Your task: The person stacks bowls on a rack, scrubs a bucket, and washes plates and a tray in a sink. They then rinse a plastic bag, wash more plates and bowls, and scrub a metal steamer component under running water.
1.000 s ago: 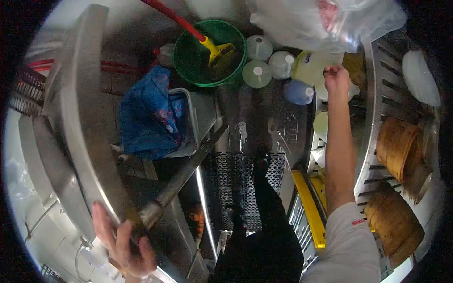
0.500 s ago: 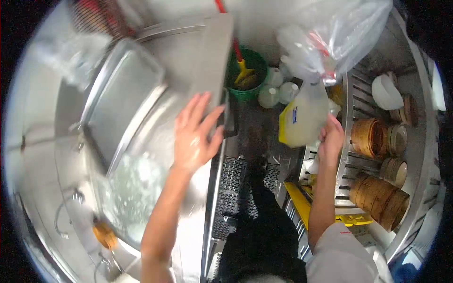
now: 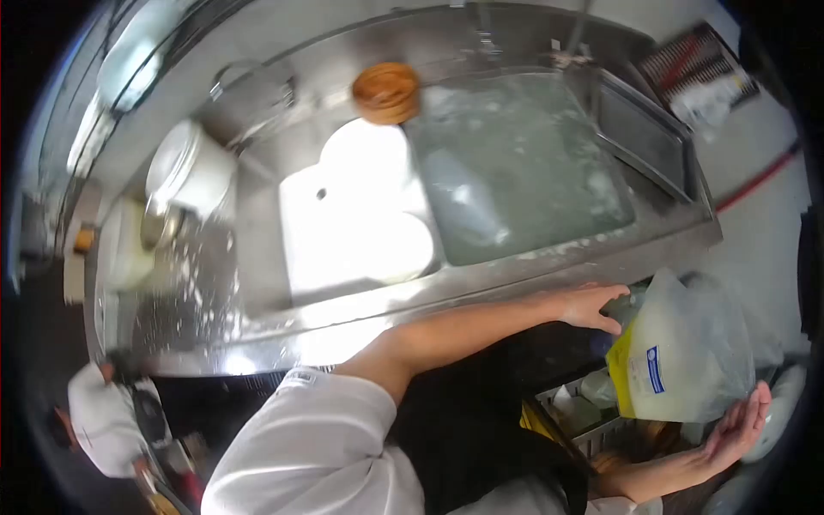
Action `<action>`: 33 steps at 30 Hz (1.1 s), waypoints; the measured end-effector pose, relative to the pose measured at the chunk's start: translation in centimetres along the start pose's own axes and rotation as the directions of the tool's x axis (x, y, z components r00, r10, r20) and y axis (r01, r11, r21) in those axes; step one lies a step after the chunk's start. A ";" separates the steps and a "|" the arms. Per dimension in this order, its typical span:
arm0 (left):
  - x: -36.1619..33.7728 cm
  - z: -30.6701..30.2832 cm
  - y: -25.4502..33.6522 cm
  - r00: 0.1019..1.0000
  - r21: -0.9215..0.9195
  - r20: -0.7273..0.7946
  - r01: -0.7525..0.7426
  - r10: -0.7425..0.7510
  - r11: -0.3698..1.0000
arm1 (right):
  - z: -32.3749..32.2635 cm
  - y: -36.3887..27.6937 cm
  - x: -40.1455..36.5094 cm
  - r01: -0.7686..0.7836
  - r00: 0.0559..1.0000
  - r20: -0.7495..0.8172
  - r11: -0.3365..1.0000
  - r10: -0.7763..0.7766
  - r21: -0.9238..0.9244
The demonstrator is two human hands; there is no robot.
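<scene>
A translucent plastic jug (image 3: 682, 365) is at the right, with a yellow side and a blue-and-white label. My right hand (image 3: 734, 433) lies against its lower right side, palm along it and fingers extended; its thumb side is hidden. My left hand (image 3: 594, 309) reaches past the sink's front edge, close to the jug's yellow side, fingers apart and nothing in them. Clear film, like a plastic bag, overlaps the jug's far side.
The steel sink has a basin of cloudy water (image 3: 549, 172), with a metal tray (image 3: 644, 137) at its right. White dishes (image 3: 369, 159) fill the other basin. A bamboo steamer (image 3: 386, 93) and white bucket (image 3: 190, 167) stand behind. Another person (image 3: 112, 421) is lower left.
My view has swung left, bringing the whole sink into sight. My left hand has moved from above the sink towards the jug. My right hand's fingers have straightened along the jug.
</scene>
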State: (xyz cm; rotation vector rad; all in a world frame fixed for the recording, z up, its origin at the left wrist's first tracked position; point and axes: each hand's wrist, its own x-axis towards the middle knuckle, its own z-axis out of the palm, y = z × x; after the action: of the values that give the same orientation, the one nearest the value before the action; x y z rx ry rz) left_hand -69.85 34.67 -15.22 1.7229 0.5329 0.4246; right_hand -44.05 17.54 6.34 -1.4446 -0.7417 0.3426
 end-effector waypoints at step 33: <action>-57.8 -30.4 -6.8 0.528 -0.527 -0.845 -0.789 -0.090 0.316 | 66.7 -20.3 -45.7 0.031 0.290 0.754 0.793 -0.590 0.608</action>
State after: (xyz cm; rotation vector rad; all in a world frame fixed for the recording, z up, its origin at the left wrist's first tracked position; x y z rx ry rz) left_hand -135.23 27.96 -15.23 0.4097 0.2860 1.5990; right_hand -124.87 37.31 11.78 -0.4066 -1.7310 1.0086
